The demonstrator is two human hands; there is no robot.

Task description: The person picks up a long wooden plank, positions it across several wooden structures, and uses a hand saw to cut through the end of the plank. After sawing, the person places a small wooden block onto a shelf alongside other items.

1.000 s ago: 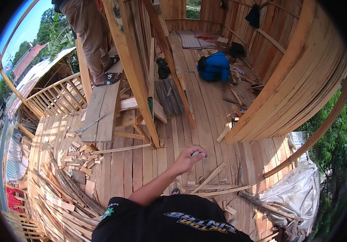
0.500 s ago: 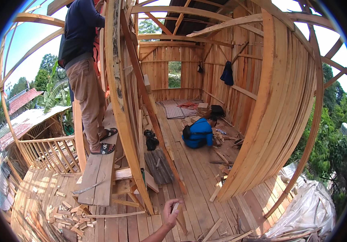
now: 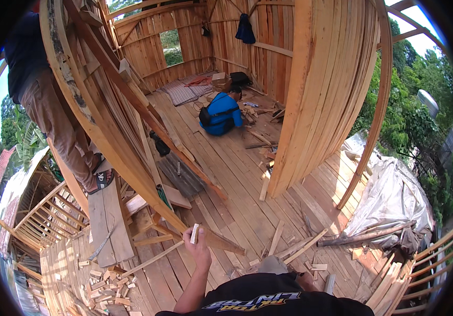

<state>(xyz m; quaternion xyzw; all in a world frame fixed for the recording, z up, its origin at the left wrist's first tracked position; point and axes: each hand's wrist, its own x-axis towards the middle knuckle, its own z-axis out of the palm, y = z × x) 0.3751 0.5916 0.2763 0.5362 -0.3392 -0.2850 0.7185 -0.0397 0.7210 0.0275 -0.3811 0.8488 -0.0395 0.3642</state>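
Note:
My left hand (image 3: 199, 247) is raised in front of me, its fingers closed on a small pale flat piece of wood (image 3: 194, 233). It hovers above the plank floor (image 3: 247, 210), close to the foot of a slanted wooden post (image 3: 132, 158) and a loose board (image 3: 221, 243). My forearm comes up from beside my black shirt. My right hand does not show in the head view.
A person in a blue shirt (image 3: 221, 113) crouches on the floor further in. Another person (image 3: 53, 116) stands on a raised plank (image 3: 108, 221) at the left. Offcuts (image 3: 105, 284) litter the lower left, a grey tarp (image 3: 389, 200) lies right, and a plank wall (image 3: 316, 95) curves ahead.
The view tipped up toward the hut's walls and has dropped part of the way back. My hand has drawn nearer, now holding the small wood piece upright.

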